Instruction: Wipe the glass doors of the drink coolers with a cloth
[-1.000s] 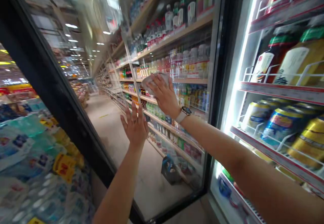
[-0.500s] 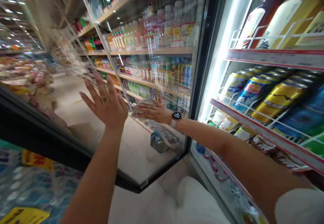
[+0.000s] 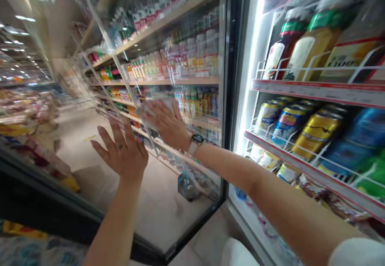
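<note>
My left hand [image 3: 122,154] is spread flat against the glass door [image 3: 162,214], fingers apart and pointing up, with nothing in it. To its upper right, my right hand [image 3: 172,126] presses a pale, blurred cloth [image 3: 148,111] against the same glass. The fingers of that hand are stretched out over the cloth, and the cloth shows at their tips and edges. A watch [image 3: 197,138] is on my right wrist. The black-framed door stands open beside a lit drinks fridge, and shelves show in the glass.
On the right, wire fridge racks hold bottles [image 3: 300,53] and cans [image 3: 317,131] behind red-edged price rails [image 3: 319,91]. The black door frame [image 3: 195,228] runs along the bottom. Wrapped goods [image 3: 30,109] lie at the far left, and packs of bottles [image 3: 42,252] at the lower left.
My right hand has moved up the glass with the cloth, its fingers now angled upward. My left hand stays flat on the door. The view has tilted upward slightly.
</note>
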Available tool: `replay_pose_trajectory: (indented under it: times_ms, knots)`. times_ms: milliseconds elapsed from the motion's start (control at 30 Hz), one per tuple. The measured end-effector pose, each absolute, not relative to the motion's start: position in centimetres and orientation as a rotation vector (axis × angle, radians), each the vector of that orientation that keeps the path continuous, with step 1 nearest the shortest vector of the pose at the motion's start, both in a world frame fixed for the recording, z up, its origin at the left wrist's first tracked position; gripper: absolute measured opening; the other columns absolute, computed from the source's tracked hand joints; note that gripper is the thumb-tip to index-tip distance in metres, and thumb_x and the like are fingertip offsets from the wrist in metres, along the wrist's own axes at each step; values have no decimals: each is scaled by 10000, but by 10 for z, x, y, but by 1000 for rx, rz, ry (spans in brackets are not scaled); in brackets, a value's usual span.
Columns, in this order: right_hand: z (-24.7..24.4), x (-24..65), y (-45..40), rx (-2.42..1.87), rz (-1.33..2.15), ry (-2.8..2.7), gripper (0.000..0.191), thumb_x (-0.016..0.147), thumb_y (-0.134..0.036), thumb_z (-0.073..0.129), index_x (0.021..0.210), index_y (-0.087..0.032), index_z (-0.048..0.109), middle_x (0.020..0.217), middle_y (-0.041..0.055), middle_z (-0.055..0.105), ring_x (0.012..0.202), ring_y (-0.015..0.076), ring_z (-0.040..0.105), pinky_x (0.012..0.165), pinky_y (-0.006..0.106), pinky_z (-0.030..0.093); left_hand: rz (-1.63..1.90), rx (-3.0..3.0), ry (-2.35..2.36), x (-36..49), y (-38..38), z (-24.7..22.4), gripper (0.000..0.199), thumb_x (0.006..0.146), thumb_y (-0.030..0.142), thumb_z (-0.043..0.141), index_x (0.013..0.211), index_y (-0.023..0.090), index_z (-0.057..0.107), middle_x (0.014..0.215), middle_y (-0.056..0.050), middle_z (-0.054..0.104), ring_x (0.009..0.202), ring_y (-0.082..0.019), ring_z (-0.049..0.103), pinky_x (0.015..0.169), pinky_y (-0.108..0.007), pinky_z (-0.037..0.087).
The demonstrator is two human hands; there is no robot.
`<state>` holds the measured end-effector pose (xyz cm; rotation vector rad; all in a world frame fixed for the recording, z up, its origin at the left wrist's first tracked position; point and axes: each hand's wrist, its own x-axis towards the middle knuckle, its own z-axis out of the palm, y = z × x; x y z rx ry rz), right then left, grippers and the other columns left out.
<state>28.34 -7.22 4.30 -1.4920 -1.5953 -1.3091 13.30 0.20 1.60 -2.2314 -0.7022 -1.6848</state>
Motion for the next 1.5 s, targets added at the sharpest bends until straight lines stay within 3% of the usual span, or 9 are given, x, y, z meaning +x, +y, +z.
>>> replay_pose_trajectory:
  times_ms: [167, 267, 567, 667, 900, 1100, 1200, 1367, 1500]
  knots:
    - [-97, 273, -72, -1449, -1226, -1758, 490, 937, -162, 480, 1391, -342, 516, 1447, -9, 542, 1395, 167, 416, 1253, 475, 90, -1708, -2230, -694, 132, 4, 15, 586, 957, 352, 422, 1519, 253, 289, 1594, -97, 273, 1507, -286, 42, 1214, -597, -32]
    - [-124, 273, -78, -1432, -1209, -1863, 494, 935, -137, 466, 1378, -347, 526, 1428, -30, 561, 1345, 132, 472, 1253, 425, 126, -1700, -2208, -692, 131, 3, 15, 578, 958, 338, 410, 1517, 244, 294, 1588, -104, 283, 1506, -278, 48, 1214, -592, -21]
    - [91, 275, -61, -1587, -1268, -1458, 550, 979, -238, 421, 1518, -269, 321, 1611, 46, 278, 1507, 243, 167, 1230, 544, 79, -1682, -2107, -674, 134, 11, 14, 574, 967, 326, 402, 1522, 269, 268, 1576, -111, 305, 1508, -255, 82, 1215, -582, 30]
    - [104, 270, -56, -1531, -1266, -1439, 515, 979, -240, 411, 1491, -272, 381, 1598, 35, 311, 1508, 254, 156, 1227, 554, 62, -1685, -2117, -677, 134, 13, 13, 562, 970, 333, 398, 1517, 256, 289, 1573, -120, 306, 1507, -276, 86, 1210, -597, 38]
    - [-39, 265, -50, -1391, -1327, -1538, 461, 934, -236, 498, 1383, -338, 527, 1482, -10, 501, 1440, 229, 339, 1244, 541, 67, -1697, -2134, -704, 132, 15, 12, 554, 963, 343, 416, 1503, 263, 326, 1588, -111, 266, 1503, -286, 104, 1206, -603, 40]
    - [-125, 275, -74, -1320, -1404, -1757, 414, 920, -224, 494, 1261, -420, 622, 1430, -118, 543, 1399, 138, 407, 1209, 303, 292, -1672, -2104, -689, 133, 15, 12, 571, 964, 317, 405, 1518, 260, 279, 1582, -114, 282, 1506, -273, 89, 1207, -594, 55]
    - [-87, 288, -75, -1303, -1435, -1835, 455, 944, -199, 472, 1352, -388, 542, 1484, -99, 486, 1418, 124, 372, 1251, 370, 204, -1679, -2115, -678, 134, 13, 13, 571, 964, 323, 401, 1518, 251, 282, 1575, -121, 297, 1507, -270, 81, 1207, -593, 49]
    - [47, 304, -66, -1460, -1351, -1671, 563, 959, -155, 433, 1495, -308, 352, 1579, 9, 353, 1491, 204, 228, 1243, 529, 93, -1703, -2162, -671, 134, 14, 13, 574, 964, 334, 409, 1518, 252, 279, 1575, -122, 300, 1507, -272, 80, 1209, -588, 21]
    - [105, 297, -65, -1592, -1201, -1439, 597, 947, -189, 435, 1526, -230, 295, 1629, 41, 218, 1522, 253, 51, 1233, 542, 75, -1731, -2172, -663, 135, 16, 13, 558, 965, 340, 406, 1508, 258, 308, 1570, -115, 318, 1507, -268, 78, 1211, -581, 9]
